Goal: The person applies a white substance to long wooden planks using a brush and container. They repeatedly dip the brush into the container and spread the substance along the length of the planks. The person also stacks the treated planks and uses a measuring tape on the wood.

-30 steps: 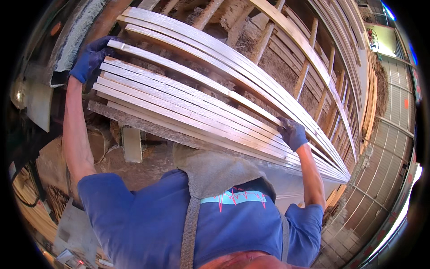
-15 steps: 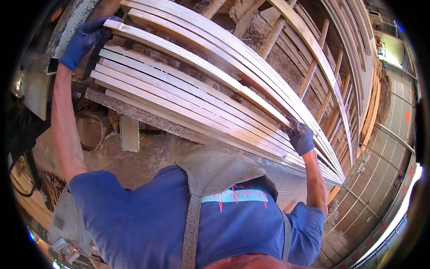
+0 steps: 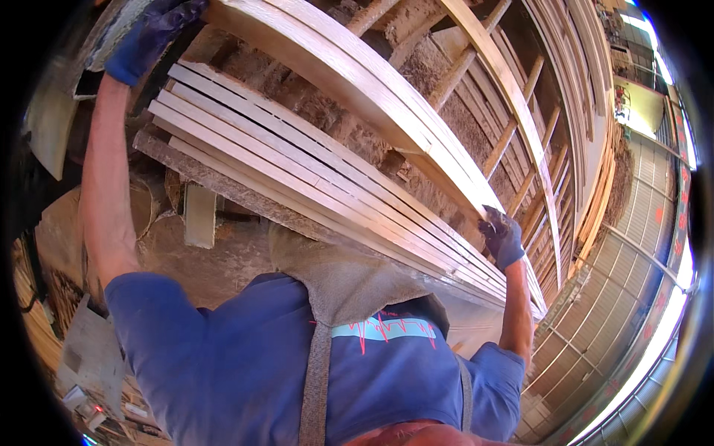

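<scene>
- Your left hand, in a blue glove, now sits higher and nearer the upper left rim than half a second ago; its fingers are clenched around the near end of the pale wooden planks you are lifting.
- Your right hand, also gloved, grasps the lower edge of the same planks further along, fingers curled under them.
- The planks have risen clear of the stack of boards; a gap now shows between them, where earlier they lay almost on the stack.
- The stack rests on a rough grey beam, just above your blue shirt and grey apron.
- The wooden rack behind fills more of the view than before.
</scene>
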Demonstrator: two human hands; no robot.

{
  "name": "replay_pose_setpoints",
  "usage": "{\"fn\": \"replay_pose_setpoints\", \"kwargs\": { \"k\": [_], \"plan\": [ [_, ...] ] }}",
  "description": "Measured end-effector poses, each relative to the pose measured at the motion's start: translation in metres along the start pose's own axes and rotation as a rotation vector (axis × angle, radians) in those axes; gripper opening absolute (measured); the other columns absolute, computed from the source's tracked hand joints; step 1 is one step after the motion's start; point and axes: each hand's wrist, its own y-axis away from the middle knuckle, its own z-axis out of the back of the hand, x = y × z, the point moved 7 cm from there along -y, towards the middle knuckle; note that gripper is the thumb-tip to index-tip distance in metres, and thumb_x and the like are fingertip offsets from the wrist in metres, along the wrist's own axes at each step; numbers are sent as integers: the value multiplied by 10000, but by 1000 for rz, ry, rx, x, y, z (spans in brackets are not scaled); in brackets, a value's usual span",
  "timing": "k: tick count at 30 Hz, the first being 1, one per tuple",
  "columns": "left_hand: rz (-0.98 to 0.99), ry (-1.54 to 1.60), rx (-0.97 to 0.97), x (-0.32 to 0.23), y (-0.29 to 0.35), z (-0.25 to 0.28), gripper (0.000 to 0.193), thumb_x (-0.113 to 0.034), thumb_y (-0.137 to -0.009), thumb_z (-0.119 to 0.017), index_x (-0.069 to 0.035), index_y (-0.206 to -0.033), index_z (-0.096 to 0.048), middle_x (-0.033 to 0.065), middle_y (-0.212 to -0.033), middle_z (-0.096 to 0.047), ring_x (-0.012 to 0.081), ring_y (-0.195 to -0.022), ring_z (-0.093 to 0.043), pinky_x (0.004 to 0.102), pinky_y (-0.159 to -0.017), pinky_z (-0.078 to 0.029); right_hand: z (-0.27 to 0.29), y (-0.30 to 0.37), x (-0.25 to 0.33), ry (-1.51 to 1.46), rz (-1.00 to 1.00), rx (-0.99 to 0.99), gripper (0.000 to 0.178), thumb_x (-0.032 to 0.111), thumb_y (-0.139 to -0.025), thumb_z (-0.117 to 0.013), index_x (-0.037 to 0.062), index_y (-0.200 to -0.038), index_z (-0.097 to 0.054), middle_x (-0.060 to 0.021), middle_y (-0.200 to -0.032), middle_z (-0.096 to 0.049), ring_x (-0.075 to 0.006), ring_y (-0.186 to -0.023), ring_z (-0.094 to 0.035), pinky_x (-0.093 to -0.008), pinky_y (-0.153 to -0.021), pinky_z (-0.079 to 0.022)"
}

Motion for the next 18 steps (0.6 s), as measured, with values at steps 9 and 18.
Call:
{"fn": "replay_pose_setpoints", "kwargs": {
  "k": [9, 18],
  "plan": [
    [50, 293, -21, -66, 3, -47, 240, -120, -867, -694, -2, -1076, -694, 77, -977, -700, 161, -906, -634, 308, -822, -528, -27, 39, 25, 483, 243, -46, 384, 114, -799, -710, 124, -1175, -632, -146, -984, -688, -286, -893, -650, -374, -815, -511],
    [-50, 150, 10, -10, 30, 1, 345, -166, -969, -581, -45, -1291, -561, -29, -1110, -610, 56, -964, -543, 225, -869, -456, -16, 32, 54, 734, 408, -258, 320, 246, -848, -650, 215, -1164, -614, -108, -924, -683, -332, -845, -650, -432, -732, -523]
  ]
}}
